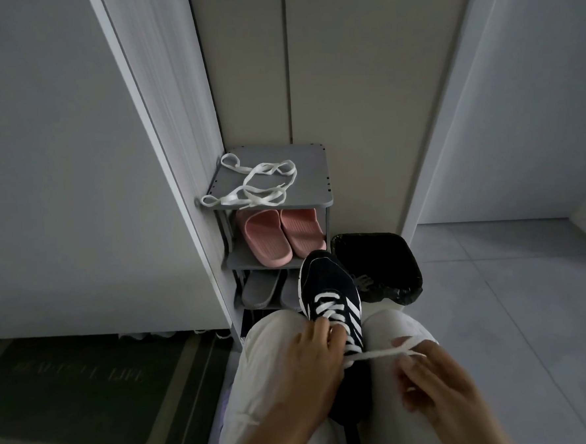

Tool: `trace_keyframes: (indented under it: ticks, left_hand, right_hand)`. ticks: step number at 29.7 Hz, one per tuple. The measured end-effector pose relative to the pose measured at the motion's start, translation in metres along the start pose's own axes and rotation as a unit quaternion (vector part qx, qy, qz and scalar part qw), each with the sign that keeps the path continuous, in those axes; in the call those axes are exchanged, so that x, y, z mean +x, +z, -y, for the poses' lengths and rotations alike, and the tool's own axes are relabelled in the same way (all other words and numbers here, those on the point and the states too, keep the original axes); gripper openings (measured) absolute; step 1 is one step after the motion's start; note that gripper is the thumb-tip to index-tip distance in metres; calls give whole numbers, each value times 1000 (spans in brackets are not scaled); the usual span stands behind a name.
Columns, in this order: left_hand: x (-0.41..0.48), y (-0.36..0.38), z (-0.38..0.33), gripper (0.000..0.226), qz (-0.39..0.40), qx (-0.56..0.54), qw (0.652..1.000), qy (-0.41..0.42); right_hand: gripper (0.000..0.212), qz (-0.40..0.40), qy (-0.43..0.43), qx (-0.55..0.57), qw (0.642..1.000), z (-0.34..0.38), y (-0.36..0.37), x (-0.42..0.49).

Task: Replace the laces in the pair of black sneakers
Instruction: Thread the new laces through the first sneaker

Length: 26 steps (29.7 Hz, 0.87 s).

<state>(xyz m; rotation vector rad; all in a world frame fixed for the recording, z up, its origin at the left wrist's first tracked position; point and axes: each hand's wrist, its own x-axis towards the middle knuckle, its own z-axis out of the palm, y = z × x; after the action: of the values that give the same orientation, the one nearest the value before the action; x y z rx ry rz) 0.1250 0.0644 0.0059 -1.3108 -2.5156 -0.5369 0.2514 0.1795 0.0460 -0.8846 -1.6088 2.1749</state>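
Grey rack (pixel 301 159) holds one tangle of loose lace (pixel 228 200) and two pink slippers (pixel 268 238), while the left hand (pixel 311 371) grips one black sneaker (pixel 329 281) and the right hand (pixel 442 387) pinches its white lace (pixel 378 354).

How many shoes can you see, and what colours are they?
Black sneaker: 1
Pink slippers: 2
Grey slippers: 2
Total: 5 that show plainly; the bottom of the rack is too dark to tell.
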Motion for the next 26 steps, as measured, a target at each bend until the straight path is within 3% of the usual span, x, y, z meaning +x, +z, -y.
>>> trace_keyframes:
  ticks: [2, 3, 4, 5, 7, 8, 9, 10, 12, 14, 17, 19, 20, 22, 24, 26]
  left_hand:
    - [0, -5, 4, 40, -12, -28, 999, 17]
    - [-1, -6, 7, 31, -13, -43, 999, 17]
    - [0, -8, 10, 25, -21, -56, 998, 19]
    - [1, -9, 14, 22, -34, -65, 997, 24]
    - [9, -13, 20, 20, -74, -83, 993, 31]
    - [15, -16, 23, 21, -97, -92, 991, 30]
    - [20, -20, 25, 22, -119, -98, 988, 33]
    - [26, -25, 27, 22, -140, -99, 984, 40]
    - [34, -38, 28, 17, -172, -81, 979, 70]
    - [44, -50, 27, 13, -196, -58, 973, 106]
    - [60, -64, 25, 6, -238, -29, 956, 167]
    - [70, -67, 24, 3, -230, -39, 954, 189]
    - [72, -68, 23, 8, -216, -65, 959, 170]
    - [72, -72, 22, 20, -164, -195, 966, 38]
    - [65, -78, 21, 26, -86, -352, 924, -126]
    - [57, -76, 20, 23, -37, -451, 863, -224]
  right_hand:
    - [45, -28, 33, 91, 995, 7, -2, -3]
    - [32, -25, 41, 87, 995, 7, -4, -4]
    - [14, -23, 42, 26, 998, 11, -6, -6]
    - [21, 10, 48, -107, 993, 12, -7, -5]
    - [34, 102, 13, -376, 921, 20, -9, -12]
    - [34, 93, -5, -463, 882, 26, -7, -11]
    - [33, 94, -19, -507, 856, 39, -1, -11]
    - [31, 69, -33, -512, 856, 50, 6, -2]
    - [22, -31, -81, -423, 902, 53, 5, 18]
    - [26, -40, -86, -351, 931, 51, -1, 39]
    - [51, 132, 56, -176, 974, 65, 9, 70]
    - [59, 209, 125, -48, 969, 71, 21, 83]
    - [66, 226, 124, 0, 966, 70, 25, 90]
    - [79, 214, 85, 77, 970, 61, 29, 100]
    - [87, 167, 42, 130, 976, 54, 31, 104]
    - [74, 126, 4, 124, 984, 54, 32, 104]
